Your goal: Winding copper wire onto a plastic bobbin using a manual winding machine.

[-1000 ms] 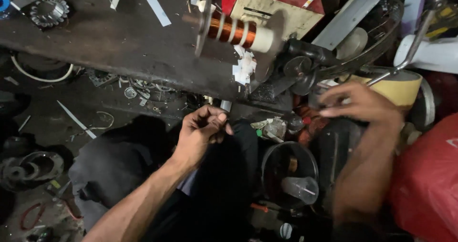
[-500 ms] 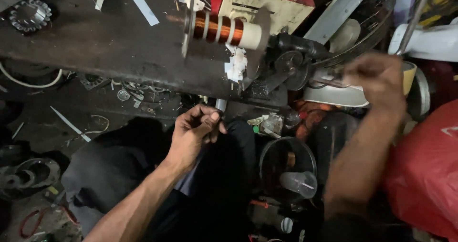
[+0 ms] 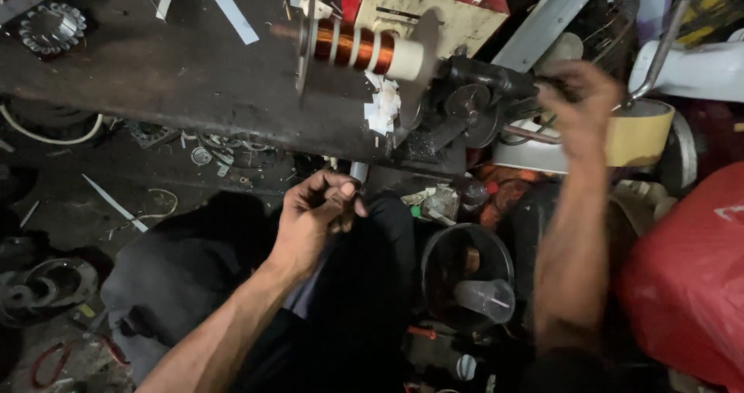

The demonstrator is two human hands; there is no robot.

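Observation:
A coil of copper wire (image 3: pixel 350 46) with white bands sits on a spindle of a hand winding machine (image 3: pixel 465 98) at the edge of a dark workbench (image 3: pixel 170 75). My left hand (image 3: pixel 314 215) is closed below the bench edge, its fingers pinched together as if on a thin wire that I cannot make out. My right hand (image 3: pixel 577 102) is blurred and gripped around the machine's crank handle at the right of the machine.
A red and cream box (image 3: pixel 434 5) stands behind the coil. A roll of tan tape (image 3: pixel 639 133), a red bag (image 3: pixel 690 284), a black bucket (image 3: pixel 465 273) holding a clear cup, a toothed metal ring (image 3: pixel 50 27) and floor scraps lie about.
My right hand has risen from below the machine to the crank and keeps moving. The left hand stays pinched under the bench edge. The view has shifted slightly.

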